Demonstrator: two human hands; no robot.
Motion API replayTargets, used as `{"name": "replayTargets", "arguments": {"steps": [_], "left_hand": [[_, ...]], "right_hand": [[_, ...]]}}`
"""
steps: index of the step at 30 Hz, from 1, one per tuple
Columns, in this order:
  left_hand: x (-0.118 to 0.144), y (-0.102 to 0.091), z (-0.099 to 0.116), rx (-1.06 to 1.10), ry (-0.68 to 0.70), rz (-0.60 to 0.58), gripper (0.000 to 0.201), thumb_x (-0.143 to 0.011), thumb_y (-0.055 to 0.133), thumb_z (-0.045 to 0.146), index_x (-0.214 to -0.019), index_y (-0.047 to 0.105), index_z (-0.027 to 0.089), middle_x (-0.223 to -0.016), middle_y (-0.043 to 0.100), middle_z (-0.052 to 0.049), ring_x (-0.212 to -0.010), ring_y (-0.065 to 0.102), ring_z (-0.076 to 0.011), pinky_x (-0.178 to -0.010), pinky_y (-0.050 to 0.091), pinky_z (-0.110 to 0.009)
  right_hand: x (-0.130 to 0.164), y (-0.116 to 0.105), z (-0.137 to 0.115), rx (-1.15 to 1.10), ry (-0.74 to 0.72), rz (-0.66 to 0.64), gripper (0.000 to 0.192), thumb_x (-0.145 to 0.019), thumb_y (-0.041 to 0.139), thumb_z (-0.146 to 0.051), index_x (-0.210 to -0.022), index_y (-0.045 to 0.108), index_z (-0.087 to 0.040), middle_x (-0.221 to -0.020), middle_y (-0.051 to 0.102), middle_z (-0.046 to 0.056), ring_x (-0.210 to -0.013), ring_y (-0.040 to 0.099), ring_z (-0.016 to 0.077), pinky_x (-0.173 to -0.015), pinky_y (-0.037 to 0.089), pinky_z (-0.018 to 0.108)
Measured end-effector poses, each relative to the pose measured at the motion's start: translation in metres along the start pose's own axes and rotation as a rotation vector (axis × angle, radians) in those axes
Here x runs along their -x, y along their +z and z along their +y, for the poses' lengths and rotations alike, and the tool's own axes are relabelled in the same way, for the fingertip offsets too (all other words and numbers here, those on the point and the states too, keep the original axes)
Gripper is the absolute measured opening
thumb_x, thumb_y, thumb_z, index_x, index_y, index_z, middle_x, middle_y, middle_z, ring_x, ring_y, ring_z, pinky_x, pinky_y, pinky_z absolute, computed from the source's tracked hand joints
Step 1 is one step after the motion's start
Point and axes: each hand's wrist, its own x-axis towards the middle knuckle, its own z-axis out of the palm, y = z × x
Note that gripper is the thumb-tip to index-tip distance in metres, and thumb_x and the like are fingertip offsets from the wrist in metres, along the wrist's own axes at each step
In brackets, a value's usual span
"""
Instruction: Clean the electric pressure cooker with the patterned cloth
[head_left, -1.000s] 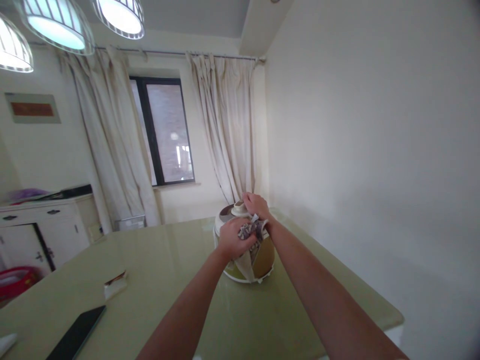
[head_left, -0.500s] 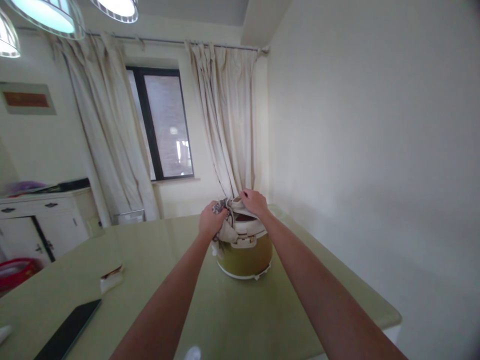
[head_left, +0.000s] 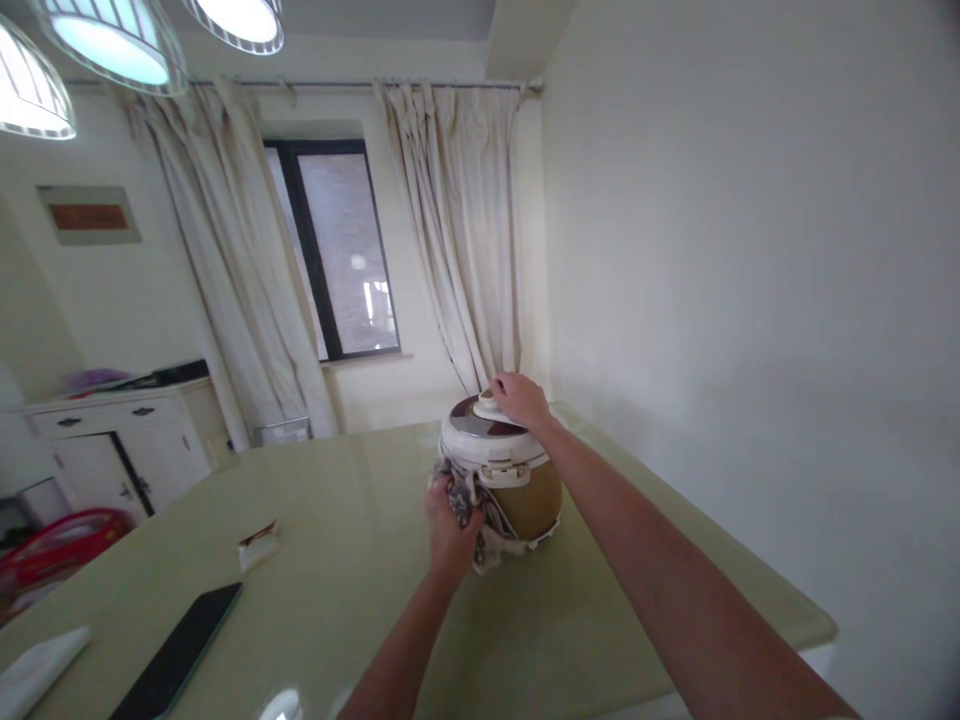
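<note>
A round rice cooker [head_left: 536, 497] with a white rim, a dark panel on its lid and a yellow-green body stands on the pale green table [head_left: 352, 500]. My left hand [head_left: 452, 535] is closed on a patterned cloth [head_left: 466, 490], pressing it against the lower left side of the cooker. Part of the cloth hangs down to the tabletop. On top of the lid, my right hand [head_left: 519, 398] grips the white lid handle [head_left: 487, 405], its fingers partly hidden from view.
Left on the table lie a dark phone [head_left: 180, 645], a small white packet [head_left: 259, 547] and a white object [head_left: 41, 665]. A white wall [head_left: 750, 300] runs along the right. Behind are curtains [head_left: 480, 230], a white cabinet [head_left: 161, 440] and a red basket [head_left: 67, 550].
My left hand has moved with the cloth from the lid down to the cooker's lower side. The lid top is now uncovered. My right hand stays on top. The view has shifted slightly left.
</note>
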Motion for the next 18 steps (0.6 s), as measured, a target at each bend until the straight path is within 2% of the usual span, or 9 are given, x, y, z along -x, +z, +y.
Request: {"name": "replayTargets", "arguments": {"steps": [4,7,10,14,16,18], "left_hand": [[0.045,0.011,-0.014,-0.065,-0.086,-0.075,0.059,-0.073,0.070,0.036,-0.129,0.053,0.029,-0.132,0.055,-0.017,-0.131,0.053,-0.0446,-0.109,0.043,-0.065],[0.049,0.011,-0.009,-0.072,-0.122,-0.044,0.051,-0.075,0.069,0.036,-0.123,0.054,0.028,-0.118,0.058,-0.013,-0.120,0.059,-0.0408,-0.103,0.048,-0.064],[0.027,0.009,0.013,-0.038,-0.090,0.044,0.044,-0.080,0.066,0.035,-0.121,0.054,0.024,-0.112,0.061,-0.010,-0.111,0.061,-0.0331,-0.100,0.051,-0.058],[-0.023,0.000,0.045,-0.011,0.032,0.200,0.036,-0.079,0.070,0.033,-0.112,0.059,0.024,-0.108,0.062,-0.009,-0.108,0.059,-0.0309,-0.100,0.050,-0.053],[-0.049,-0.011,0.052,0.029,0.095,0.150,0.029,-0.078,0.069,0.031,-0.105,0.061,0.025,-0.105,0.063,-0.008,-0.106,0.061,-0.0299,-0.099,0.050,-0.050],[-0.073,-0.027,0.057,0.113,0.132,0.023,0.026,-0.080,0.066,0.031,-0.105,0.063,0.025,-0.103,0.066,-0.007,-0.103,0.063,-0.0279,-0.095,0.052,-0.046]], "right_hand": [[0.000,-0.001,0.001,0.002,0.005,-0.013,0.037,-0.110,0.038,-0.040,-0.111,0.071,-0.023,-0.116,0.076,0.010,-0.105,0.069,0.0239,-0.084,0.047,0.031],[0.000,0.000,0.000,0.005,0.013,-0.016,0.037,-0.110,0.039,-0.041,-0.112,0.071,-0.024,-0.116,0.076,0.010,-0.105,0.069,0.0240,-0.083,0.047,0.031],[0.000,0.001,0.000,0.010,0.029,-0.014,0.038,-0.109,0.038,-0.042,-0.113,0.071,-0.024,-0.113,0.076,0.010,-0.102,0.069,0.0237,-0.081,0.046,0.031],[0.000,0.002,0.002,-0.005,0.010,-0.010,0.037,-0.109,0.038,-0.041,-0.112,0.071,-0.025,-0.112,0.077,0.008,-0.101,0.069,0.0227,-0.078,0.045,0.030],[-0.001,0.002,0.003,-0.013,0.010,-0.010,0.036,-0.109,0.039,-0.041,-0.111,0.071,-0.025,-0.112,0.077,0.007,-0.101,0.069,0.0226,-0.077,0.044,0.030],[-0.001,0.002,0.004,-0.021,0.013,-0.009,0.035,-0.108,0.040,-0.042,-0.111,0.071,-0.025,-0.112,0.077,0.007,-0.101,0.069,0.0227,-0.077,0.044,0.029]]}}
